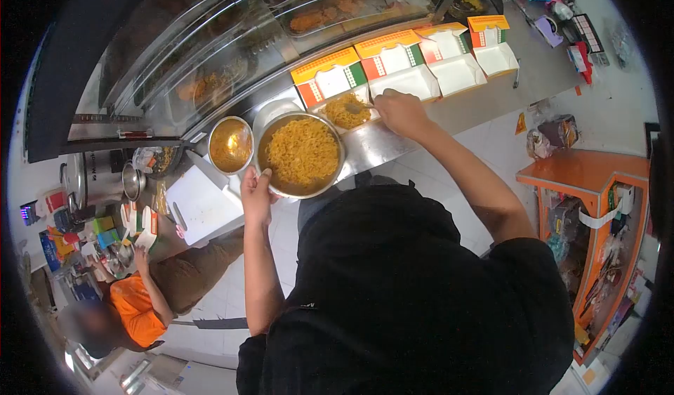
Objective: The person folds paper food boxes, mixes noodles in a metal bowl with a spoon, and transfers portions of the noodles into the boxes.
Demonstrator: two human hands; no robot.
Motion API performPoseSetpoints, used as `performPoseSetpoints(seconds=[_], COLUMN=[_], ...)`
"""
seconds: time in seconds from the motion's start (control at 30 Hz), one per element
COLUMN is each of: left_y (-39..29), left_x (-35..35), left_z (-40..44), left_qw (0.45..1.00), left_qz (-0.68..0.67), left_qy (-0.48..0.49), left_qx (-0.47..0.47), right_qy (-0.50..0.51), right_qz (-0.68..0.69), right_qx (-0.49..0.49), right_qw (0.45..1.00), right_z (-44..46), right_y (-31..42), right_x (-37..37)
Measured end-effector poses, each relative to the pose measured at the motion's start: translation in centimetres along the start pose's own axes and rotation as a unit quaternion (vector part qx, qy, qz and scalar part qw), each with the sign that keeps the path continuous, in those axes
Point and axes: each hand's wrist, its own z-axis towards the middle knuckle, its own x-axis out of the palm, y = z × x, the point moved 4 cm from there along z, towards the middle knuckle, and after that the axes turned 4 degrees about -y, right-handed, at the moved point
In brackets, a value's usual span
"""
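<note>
My left hand (258, 193) grips the rim of a metal bowl (339, 174) full of yellow noodles (300, 153). In my right hand (400, 113) is a utensil (359, 107), its end in a smaller portion of noodles (342, 114) inside an open box just right of the bowl. Several open, empty-looking boxes with orange lids stand in a row to the right, among them one box (404, 79) beside my right hand. A smaller metal bowl (231, 146) with orange-brown contents stands left of the big bowl.
A glass display case (281, 33) with food trays runs behind the counter (372, 146). At the left are a white cutting board (203, 202) with a knife and a person in an orange shirt (137, 307) handling a box. An orange shelf (590, 177) stands at the right.
</note>
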Motion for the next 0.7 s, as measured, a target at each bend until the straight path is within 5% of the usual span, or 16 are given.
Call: performPoseSetpoints(seconds=[0.13,0.33,0.43,0.53,0.7], left_y=[0.2,3.4,5.0,5.2,5.4], left_x=[-2.0,-4.8,-5.0,-4.7,-3.8], left_z=[-2.6,-4.5,-4.9,-5.3,-5.6], left_qw=[0.997,0.991,0.986,0.983,0.979], left_qz=[-0.043,-0.108,-0.141,-0.137,-0.178], left_qy=[-0.056,-0.080,-0.094,-0.118,-0.100], left_qx=[-0.013,-0.005,0.001,-0.005,-0.022], right_qy=[-0.010,0.029,0.019,0.006,0.014], right_qz=[0.009,0.028,0.015,0.010,-0.013], right_qx=[-0.033,-0.009,-0.097,0.024,0.092], right_qw=[0.999,0.999,0.995,1.000,0.996], right_z=[0.2,0.3,0.3,0.3,1.4], right_y=[1.9,4.8,5.1,5.5,3.5], right_x=[4.4,1.5,5.7,2.9,4.6])
